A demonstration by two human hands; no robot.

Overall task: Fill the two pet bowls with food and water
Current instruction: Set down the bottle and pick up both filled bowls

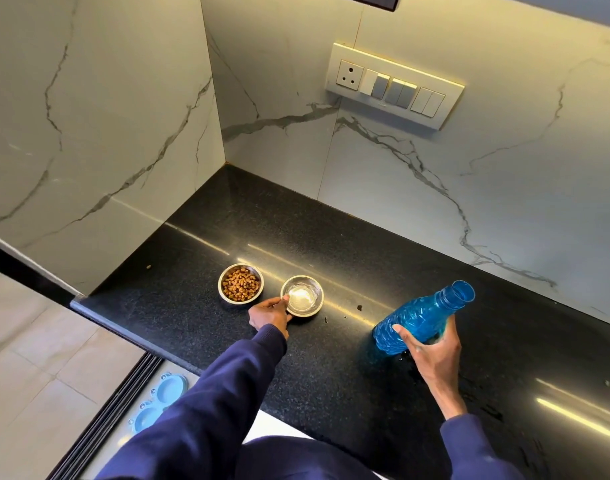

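Two small steel bowls stand side by side on the black counter (331,375). The left bowl (240,283) is full of brown kibble. The right bowl (302,296) holds clear water. My left hand (269,316) pinches the near-left rim of the water bowl, thumb on top. My right hand (435,348) grips a blue plastic bottle (423,318) low on its body; the bottle has no cap, tilts with its mouth up and to the right, and its base rests on or just above the counter.
Marble walls close the counter at the back and left, with a switch panel (393,85) on the back wall. Small water drops lie near the bottle. A light blue double-bowl stand (158,400) sits on the floor below the counter's left edge.
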